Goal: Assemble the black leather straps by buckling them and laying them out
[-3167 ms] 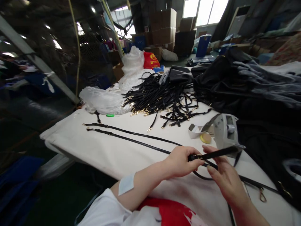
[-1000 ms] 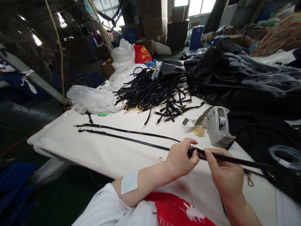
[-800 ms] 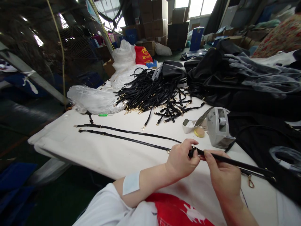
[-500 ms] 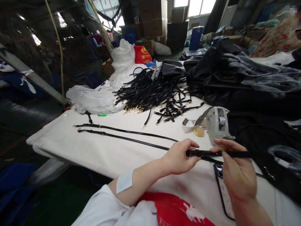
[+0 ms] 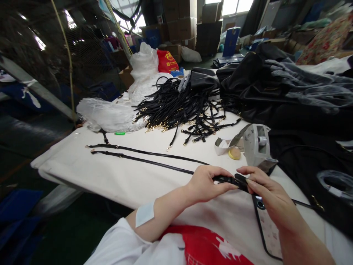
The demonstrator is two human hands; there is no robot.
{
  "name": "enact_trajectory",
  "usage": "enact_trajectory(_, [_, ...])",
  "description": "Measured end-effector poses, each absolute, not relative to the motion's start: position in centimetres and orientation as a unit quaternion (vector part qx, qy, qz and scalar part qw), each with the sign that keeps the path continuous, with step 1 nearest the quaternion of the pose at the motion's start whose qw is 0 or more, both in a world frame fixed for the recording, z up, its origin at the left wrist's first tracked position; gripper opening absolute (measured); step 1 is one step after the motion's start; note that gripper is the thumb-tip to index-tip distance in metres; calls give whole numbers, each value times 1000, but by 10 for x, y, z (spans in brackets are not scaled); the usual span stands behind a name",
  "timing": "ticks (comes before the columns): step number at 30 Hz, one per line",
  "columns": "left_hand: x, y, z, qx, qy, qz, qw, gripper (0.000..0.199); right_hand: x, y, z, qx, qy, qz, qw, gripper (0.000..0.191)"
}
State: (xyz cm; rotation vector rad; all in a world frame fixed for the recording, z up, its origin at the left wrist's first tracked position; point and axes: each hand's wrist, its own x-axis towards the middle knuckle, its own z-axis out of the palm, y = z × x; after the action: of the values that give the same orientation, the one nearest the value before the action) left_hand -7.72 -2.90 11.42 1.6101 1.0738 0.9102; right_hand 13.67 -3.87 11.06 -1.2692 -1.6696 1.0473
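My left hand is closed around a black strap near its buckle part, thumb and fingers pinching it. Close beside it, my right hand pinches the end piece of black strap between thumb and fingers. The strap runs left across the white table, alongside a second black strap with gold clips at its far end. A phone lies partly beneath my right hand. Behind my hands stands a grey tape dispenser, with a yellow tape roll next to it.
A heap of black straps with gold clips lies at the table's middle. Clear plastic and a green item are to the left. Black bags cover the right side, and a red bag sits at the back.
My right hand has moved slightly left and turned, bringing its fingers nearer my left hand. The strap piece that stretched to the right between its fingers now shows only a short end.
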Motion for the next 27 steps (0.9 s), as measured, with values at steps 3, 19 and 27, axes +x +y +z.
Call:
enact_trajectory(3, [-76,-28,112,624,435,391,519,30,138,-37,112,-495,-651,454,355,43])
enact_trajectory(19, [-77,-25,115,603,413,388,562,31,136,-35,116,-451,-686,472,321,43])
enact_trajectory(27, [-77,-30,121,635,388,393,540,30,128,-41,112,-420,-669,507,345,34])
